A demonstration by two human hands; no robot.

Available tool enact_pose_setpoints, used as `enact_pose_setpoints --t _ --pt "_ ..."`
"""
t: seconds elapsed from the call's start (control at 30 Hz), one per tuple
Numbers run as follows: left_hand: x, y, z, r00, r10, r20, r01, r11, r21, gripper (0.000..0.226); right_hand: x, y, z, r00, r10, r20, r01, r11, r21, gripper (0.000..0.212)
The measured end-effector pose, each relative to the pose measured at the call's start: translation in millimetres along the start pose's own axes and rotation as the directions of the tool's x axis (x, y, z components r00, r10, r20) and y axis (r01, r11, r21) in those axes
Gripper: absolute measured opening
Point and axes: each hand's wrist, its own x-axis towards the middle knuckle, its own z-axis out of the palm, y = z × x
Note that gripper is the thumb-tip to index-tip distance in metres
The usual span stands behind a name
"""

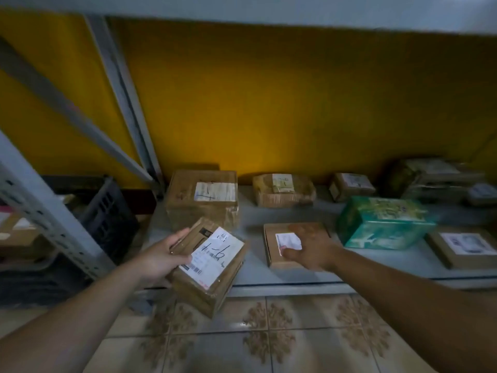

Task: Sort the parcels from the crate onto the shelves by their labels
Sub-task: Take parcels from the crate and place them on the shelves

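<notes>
Currently my left hand grips a brown parcel over the shelf edge, its label handwritten "1-6", my right hand rests flat, fingers spread, on a flat box.

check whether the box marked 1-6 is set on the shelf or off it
Off it. The left hand grips the box tilted, its lower corner hanging over the floor tiles before the shelf.

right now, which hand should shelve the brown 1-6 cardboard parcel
Left hand: it grips the brown cardboard parcel at the shelf edge; the right hand is over a flat cardboard box.
</notes>
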Motion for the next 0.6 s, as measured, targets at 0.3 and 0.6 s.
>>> enact_pose_setpoints --t 0.3,0.6 --pt "73.3 -33.6 8.3 0.997 0.052 -0.052 -0.054 0.998 -0.04 0.063 79.8 30.8 90.7 0.999 0.044 0.03 -0.037 0.981 -0.19 0.077" --pt "43.9 -20.4 73.3 0.967 0.237 -0.092 -0.08 0.626 0.775 0.098 87.6 38.2 127.1 0.997 0.076 -0.021 -0.079 0.975 -0.205 0.069"
